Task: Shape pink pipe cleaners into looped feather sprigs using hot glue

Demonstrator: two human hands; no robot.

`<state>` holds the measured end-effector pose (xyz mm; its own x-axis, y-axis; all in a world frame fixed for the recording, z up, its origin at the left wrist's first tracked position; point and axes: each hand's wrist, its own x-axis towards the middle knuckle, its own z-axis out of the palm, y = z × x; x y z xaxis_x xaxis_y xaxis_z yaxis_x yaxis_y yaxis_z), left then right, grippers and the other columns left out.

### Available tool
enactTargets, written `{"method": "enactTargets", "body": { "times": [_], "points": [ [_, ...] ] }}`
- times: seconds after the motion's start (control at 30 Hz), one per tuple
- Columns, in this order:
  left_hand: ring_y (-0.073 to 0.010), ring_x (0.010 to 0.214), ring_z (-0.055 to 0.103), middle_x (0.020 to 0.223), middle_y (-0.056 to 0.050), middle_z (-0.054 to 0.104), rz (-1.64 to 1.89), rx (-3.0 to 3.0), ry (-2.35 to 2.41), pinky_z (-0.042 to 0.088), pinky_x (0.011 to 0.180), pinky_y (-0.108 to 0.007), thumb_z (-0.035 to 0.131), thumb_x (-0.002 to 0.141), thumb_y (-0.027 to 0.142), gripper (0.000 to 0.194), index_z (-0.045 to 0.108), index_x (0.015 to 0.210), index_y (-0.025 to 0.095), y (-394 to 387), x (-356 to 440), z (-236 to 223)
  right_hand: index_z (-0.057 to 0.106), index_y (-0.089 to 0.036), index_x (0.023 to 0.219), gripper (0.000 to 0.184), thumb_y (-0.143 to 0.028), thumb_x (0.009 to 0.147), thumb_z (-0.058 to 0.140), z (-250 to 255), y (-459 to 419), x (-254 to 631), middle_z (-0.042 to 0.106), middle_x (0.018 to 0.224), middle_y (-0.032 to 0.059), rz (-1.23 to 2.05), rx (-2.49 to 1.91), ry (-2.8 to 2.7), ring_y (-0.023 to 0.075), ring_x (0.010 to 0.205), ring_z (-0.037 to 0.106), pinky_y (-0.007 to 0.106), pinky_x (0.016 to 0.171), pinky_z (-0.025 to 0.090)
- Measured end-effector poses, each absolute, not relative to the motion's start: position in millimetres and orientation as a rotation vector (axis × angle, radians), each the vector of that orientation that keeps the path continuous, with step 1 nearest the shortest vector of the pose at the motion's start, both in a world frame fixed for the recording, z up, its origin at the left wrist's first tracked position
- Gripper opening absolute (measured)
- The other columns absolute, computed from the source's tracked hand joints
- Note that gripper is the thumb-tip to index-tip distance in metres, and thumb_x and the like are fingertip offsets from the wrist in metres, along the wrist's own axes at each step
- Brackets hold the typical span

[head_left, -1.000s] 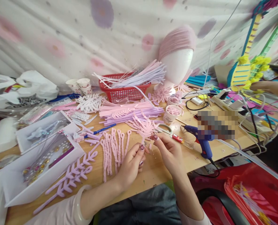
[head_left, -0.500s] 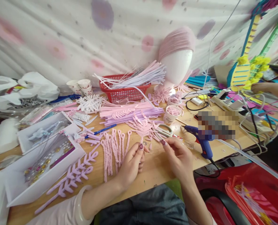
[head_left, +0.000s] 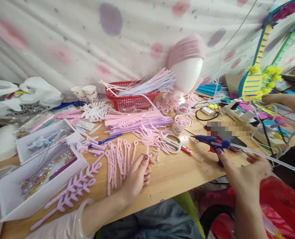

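My left hand (head_left: 139, 172) pinches the stem of a pink pipe-cleaner sprig (head_left: 148, 136) between thumb and fingers, above the table's front part. My right hand (head_left: 247, 171) is at the blue glue gun (head_left: 213, 142), its thumb against or just in front of the handle and its fingers apart on the far side. A clear glue stick (head_left: 269, 157) juts from the back of the gun. Beside my left hand lie several twisted pink pipe-cleaner loops (head_left: 122, 157). Purple leafy sprigs (head_left: 74, 191) lie further left.
Scissors (head_left: 172, 143) and a red-labelled lighter (head_left: 187, 151) lie between my hands. Behind are paper cups of pink pieces (head_left: 181, 124), a red basket (head_left: 132, 99) and a foam head (head_left: 187, 73). White boxes (head_left: 13, 202) stand left. At right are power strips (head_left: 258, 127) and another person's hand (head_left: 274, 99).
My right hand has moved right, from near the sprig to the glue gun, and its fingers have spread. The gun now points more level. My left hand still holds the sprig.
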<state>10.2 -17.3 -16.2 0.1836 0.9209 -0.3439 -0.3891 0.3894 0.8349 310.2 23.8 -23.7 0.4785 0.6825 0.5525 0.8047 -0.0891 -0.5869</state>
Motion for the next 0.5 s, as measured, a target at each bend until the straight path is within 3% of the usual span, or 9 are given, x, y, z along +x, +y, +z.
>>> {"method": "enactTargets", "body": {
  "times": [0.13,0.27,0.33,0.4,0.5],
  "points": [
    [-0.0034,0.042,0.016,0.053,0.011,0.026,1.008,0.671,0.977,0.014,0.041,-0.017,0.057,0.076,0.066,0.048,0.044,0.078,0.021,-17,10,-17,0.062,-0.022,0.068,0.043,-0.065,0.070,0.058,-25,42,325,0.063,0.072,0.0088,0.046,-1.845,-1.596,0.0295,0.076,0.058,0.042,0.068,0.040],
    [-0.0032,0.041,0.016,0.053,0.011,0.026,1.004,0.680,0.985,0.014,0.040,-0.017,0.057,0.076,0.067,0.048,0.044,0.077,0.021,-17,10,-15,0.059,-0.022,0.056,0.040,-0.061,0.069,0.061,-22,36,311,0.055,0.052,0.0026,0.058,-1.849,-1.519,0.0221,0.055,0.050,0.035,0.054,0.037],
    [-0.0034,0.042,0.016,0.053,0.012,0.025,1.017,0.689,0.990,0.014,0.040,-0.017,0.057,0.077,0.067,0.047,0.044,0.079,0.021,-17,10,-15,0.063,-0.021,0.062,0.036,-0.056,0.066,0.068,-17,27,297,0.058,0.055,0.0029,0.117,-1.854,-1.293,0.0217,0.054,0.053,0.034,0.052,0.040],
    [-0.0032,0.041,0.014,0.053,0.012,0.024,1.020,0.695,0.989,0.013,0.040,-0.017,0.055,0.078,0.066,0.046,0.045,0.081,0.021,-17,10,-16,0.069,-0.018,0.076,0.034,-0.050,0.063,0.074,-10,17,282,0.068,0.071,0.0066,0.281,-1.759,-1.067,0.0238,0.062,0.060,0.036,0.057,0.047],
    [-0.0027,0.041,0.014,0.054,0.012,0.023,1.022,0.673,0.998,0.013,0.040,-0.017,0.056,0.079,0.065,0.045,0.045,0.082,0.021,-18,10,-17,0.070,-0.018,0.084,0.032,-0.041,0.063,0.077,-4,4,262,0.071,0.081,0.0091,0.527,-1.589,-1.033,0.0243,0.067,0.065,0.035,0.057,0.052]
  ]
}}
